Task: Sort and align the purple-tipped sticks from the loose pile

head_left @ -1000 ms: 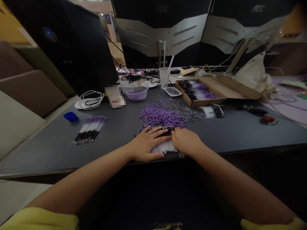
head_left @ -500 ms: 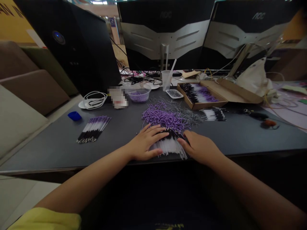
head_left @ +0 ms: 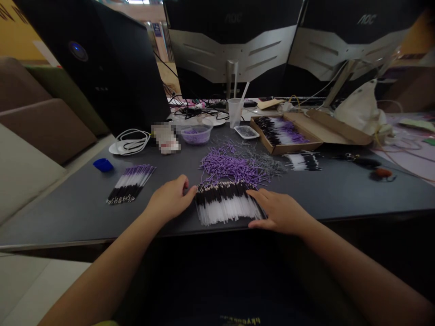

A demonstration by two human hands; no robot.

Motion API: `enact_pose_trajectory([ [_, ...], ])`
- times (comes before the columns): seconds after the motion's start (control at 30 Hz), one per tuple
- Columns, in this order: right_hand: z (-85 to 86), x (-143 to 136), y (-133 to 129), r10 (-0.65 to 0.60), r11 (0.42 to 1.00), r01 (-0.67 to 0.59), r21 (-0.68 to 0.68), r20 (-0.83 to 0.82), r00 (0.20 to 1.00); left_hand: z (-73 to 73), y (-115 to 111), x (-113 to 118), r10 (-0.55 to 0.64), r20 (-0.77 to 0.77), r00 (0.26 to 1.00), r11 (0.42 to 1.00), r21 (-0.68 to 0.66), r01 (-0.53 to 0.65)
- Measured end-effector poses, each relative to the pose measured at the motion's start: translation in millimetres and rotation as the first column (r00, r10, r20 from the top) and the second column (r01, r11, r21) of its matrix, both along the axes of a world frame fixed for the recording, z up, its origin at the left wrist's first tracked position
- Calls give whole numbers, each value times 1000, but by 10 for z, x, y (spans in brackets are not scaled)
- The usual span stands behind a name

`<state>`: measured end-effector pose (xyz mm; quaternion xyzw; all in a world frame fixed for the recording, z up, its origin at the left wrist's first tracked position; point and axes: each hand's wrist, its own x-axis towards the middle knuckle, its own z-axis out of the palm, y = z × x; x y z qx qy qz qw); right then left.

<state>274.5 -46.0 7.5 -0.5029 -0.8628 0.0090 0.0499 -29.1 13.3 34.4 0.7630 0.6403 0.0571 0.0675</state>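
Observation:
Side by side near the desk's front edge lies a wide row of black-and-white sticks (head_left: 222, 206). My left hand (head_left: 171, 197) is at the row's left end, thumb and fingers apart, with nothing in it. Over the right end rests my right hand (head_left: 278, 210), its thumb and fingers spread, touching the sticks. Directly behind the row is a loose heap of purple pieces (head_left: 231, 165), with grey pieces (head_left: 268, 160) scattered beside it. A bundle of purple, white and black sticks (head_left: 132, 183) lies to the left.
An open cardboard box (head_left: 295, 147) of sticks stands at the back right, near a small white tray (head_left: 247, 132). Behind the heap are a tub of purple pieces (head_left: 196, 135) and a plastic cup (head_left: 234, 113). A blue object (head_left: 103, 165) and coiled white cable (head_left: 131, 142) lie left.
My left hand has lifted off the row and moved left, uncovering the sticks. My right hand's fingers have spread apart over the right end.

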Motion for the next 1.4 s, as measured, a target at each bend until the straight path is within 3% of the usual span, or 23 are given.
enact_pose_trajectory([
  [0.17, 16, -33, 64, -18, 1000, 18, -14, 9, 1000, 37, 13, 77, -20, -176, 984, 993, -115, 0],
  [0.3, 2, 17, 85, 27, 999, -27, -39, -13, 1000, 36, 50, 142, -12, -208, 978, 987, -160, -21],
  [0.4, 20, 108, 163, 4, 1000, -2, 18, -132, 991, 47, 107, 159, -12, -197, 980, 982, -188, -26],
  [0.57, 148, 232, 561, -154, 971, 194, 137, -259, 953, 79, 199, 175, -35, -201, 979, 976, -217, -9],
  [0.77, 188, 159, 928, -117, 993, 121, 13, -170, 978, 117, 242, 165, -40, -221, 974, 977, -215, -9],
  [1.0, 68, 71, 892, -146, 987, 157, 44, -199, 969, 69, 246, 155, -76, -211, 974, 982, -183, 37],
  [1.23, 95, 58, 836, -174, 971, 210, 116, -264, 949, 37, 202, 166, -68, -202, 977, 986, -160, 35],
  [1.4, 89, 93, 831, -239, 954, 287, 85, -358, 903, 46, 186, 161, -68, -183, 981, 987, -153, 40],
])
